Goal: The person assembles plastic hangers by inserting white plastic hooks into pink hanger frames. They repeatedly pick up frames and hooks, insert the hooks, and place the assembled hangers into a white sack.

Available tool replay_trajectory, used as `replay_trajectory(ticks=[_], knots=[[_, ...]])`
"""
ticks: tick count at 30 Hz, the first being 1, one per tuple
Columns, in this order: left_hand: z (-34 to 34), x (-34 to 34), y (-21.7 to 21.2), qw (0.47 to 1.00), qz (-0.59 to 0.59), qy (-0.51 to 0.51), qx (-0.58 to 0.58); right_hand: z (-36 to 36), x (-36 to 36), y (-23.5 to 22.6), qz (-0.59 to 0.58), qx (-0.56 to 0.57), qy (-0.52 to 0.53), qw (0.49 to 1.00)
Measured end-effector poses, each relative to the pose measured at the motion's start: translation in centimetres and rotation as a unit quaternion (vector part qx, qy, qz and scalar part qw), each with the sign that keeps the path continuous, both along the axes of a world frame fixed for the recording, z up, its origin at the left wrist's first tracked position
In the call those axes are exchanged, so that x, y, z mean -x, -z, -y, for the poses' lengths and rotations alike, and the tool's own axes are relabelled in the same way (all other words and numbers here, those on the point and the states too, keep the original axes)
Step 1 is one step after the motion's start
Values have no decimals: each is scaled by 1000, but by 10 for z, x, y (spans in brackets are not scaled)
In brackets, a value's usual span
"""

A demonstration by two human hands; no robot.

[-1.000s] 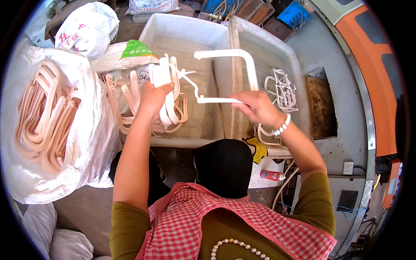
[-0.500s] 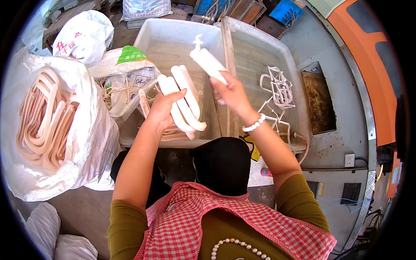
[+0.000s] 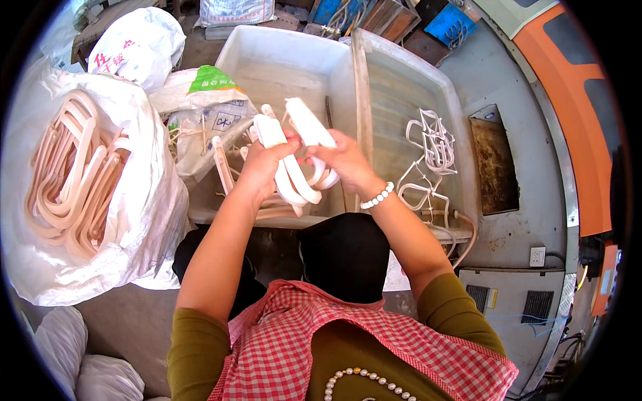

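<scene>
My left hand point(image 3: 262, 164) is closed around a bundle of pale, curved plastic pieces point(image 3: 292, 184) with rounded ends. Close beside it, my right hand point(image 3: 344, 159) grips another white curved plastic piece point(image 3: 307, 122), its upper end pointing away from me. The two hands nearly meet, and the held pieces overlap between them. Below, more pinkish pieces point(image 3: 223, 164) lie in the left part of a white plastic tub point(image 3: 281, 40), partly hidden by my left arm. Exactly how many pieces each hand holds is hidden.
At left, a large white sack point(image 3: 144, 214) holds many pinkish curved pieces point(image 3: 73, 174). A second tub point(image 3: 394, 57) adjoins on the right, with white plastic frames point(image 3: 435, 144) and a hose point(image 3: 473, 234). A grey machine point(image 3: 515, 154) with an orange panel point(image 3: 568, 87) stands far right.
My right hand has come down and left with its white piece, next to the bundle in my left hand. A thin strip at that piece's far end no longer shows.
</scene>
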State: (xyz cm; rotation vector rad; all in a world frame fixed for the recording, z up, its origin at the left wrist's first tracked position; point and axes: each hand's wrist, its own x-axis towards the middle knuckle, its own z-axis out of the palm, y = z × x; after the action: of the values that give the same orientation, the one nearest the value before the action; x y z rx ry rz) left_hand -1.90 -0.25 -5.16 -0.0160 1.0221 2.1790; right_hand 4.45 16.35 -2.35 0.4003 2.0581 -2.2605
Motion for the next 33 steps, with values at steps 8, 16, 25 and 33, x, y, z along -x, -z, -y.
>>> replay_trajectory(ticks=[8, 16, 25, 33], knots=[[20, 17, 5, 994, 13, -91, 51, -61, -21, -61, -102, 68, 28, 992], [21, 12, -7, 978, 33, 66, -194, -81, -27, -24, -138, 476, -82, 865], [18, 2, -7, 962, 28, 101, -251, -74, -21, 6, 16, 373, -38, 927], [15, -4, -10, 967, 16, 111, -228, -75, -14, 27, 57, 362, -65, 928]])
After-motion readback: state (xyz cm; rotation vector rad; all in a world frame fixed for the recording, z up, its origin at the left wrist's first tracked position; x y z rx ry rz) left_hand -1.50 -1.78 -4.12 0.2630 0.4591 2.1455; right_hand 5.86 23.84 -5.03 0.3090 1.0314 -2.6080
